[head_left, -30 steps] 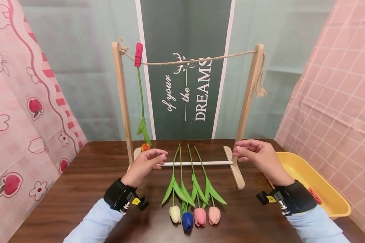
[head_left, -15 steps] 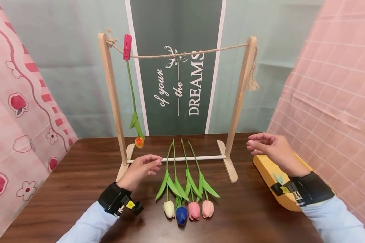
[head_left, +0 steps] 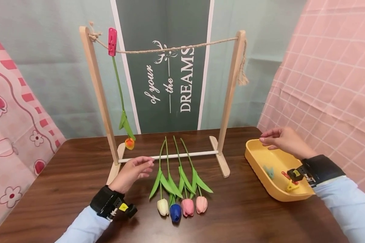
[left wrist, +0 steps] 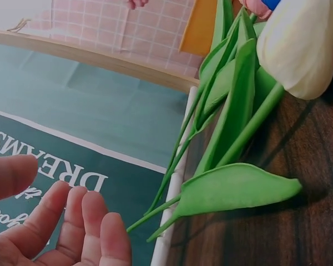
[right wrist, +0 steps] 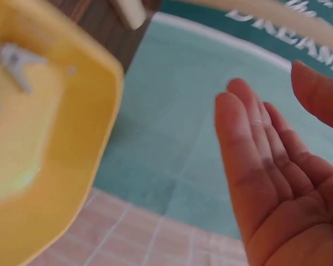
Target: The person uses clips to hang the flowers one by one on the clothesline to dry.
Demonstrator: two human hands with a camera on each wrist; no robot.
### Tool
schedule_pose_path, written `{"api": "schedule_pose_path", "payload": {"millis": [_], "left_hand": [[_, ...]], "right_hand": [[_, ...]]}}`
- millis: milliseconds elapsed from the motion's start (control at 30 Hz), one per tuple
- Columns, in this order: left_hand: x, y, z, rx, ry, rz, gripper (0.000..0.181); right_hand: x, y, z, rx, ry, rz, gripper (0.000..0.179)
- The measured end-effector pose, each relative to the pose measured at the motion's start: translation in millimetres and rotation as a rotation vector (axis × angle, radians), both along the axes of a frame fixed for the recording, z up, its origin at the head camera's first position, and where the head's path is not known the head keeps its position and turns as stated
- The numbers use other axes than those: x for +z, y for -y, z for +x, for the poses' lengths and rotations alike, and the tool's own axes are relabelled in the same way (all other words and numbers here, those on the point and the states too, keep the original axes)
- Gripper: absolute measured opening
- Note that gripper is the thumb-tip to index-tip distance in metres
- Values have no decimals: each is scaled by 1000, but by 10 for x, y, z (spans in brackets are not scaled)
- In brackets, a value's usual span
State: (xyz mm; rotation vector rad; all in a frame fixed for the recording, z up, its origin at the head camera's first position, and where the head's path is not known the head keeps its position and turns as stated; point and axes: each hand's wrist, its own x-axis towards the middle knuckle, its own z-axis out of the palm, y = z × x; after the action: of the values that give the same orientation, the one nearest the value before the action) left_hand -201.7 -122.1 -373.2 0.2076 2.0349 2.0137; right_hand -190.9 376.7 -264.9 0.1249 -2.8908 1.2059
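Head view shows the change: the right hand [head_left: 287,141], which was beside the frame's right-hand post, has swung out to just past three o'clock, above the far rim of the yellow tray [head_left: 258,170]. It grasps nothing, its fingers loosely extended. The picture has turned with it, so the tray at four o'clock now shows its inside, where a yellow clip [head_left: 292,186], something red beside it and a blue-green piece [head_left: 269,171] lie. Between seven and eight o'clock the left hand [head_left: 132,173] has stayed near the stems, relaxed and holding nothing. At six o'clock lie the cream tulip [head_left: 162,207], blue tulip [head_left: 175,213], pink tulip [head_left: 187,207] and pale pink tulip [head_left: 201,204], blooms toward the person, stems across the white rod [head_left: 197,154]. Around ten o'clock the orange tulip [head_left: 126,126] hangs bloom-down beneath a red clip [head_left: 112,42] on the rope [head_left: 158,51]. For the work, I judge, attention has shifted from flowers to clips, with one tulip hung and four unhung.
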Motion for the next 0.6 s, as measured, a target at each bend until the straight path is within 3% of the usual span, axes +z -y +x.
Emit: {"api": "schedule_pose_path", "payload": {"millis": [167,400,600], "left_hand": [[-20,4,-7,7,6,-4,31],[-59,31,-29,14,6,-5,31],[-94,56,-51,20,7,-9,38]], "right_hand": [[-128,-205,-110,-2,107,85,35],[-342,-382,-204,-30,186,222,30],[-496,-357,-213,-52,369,312,33]]}}
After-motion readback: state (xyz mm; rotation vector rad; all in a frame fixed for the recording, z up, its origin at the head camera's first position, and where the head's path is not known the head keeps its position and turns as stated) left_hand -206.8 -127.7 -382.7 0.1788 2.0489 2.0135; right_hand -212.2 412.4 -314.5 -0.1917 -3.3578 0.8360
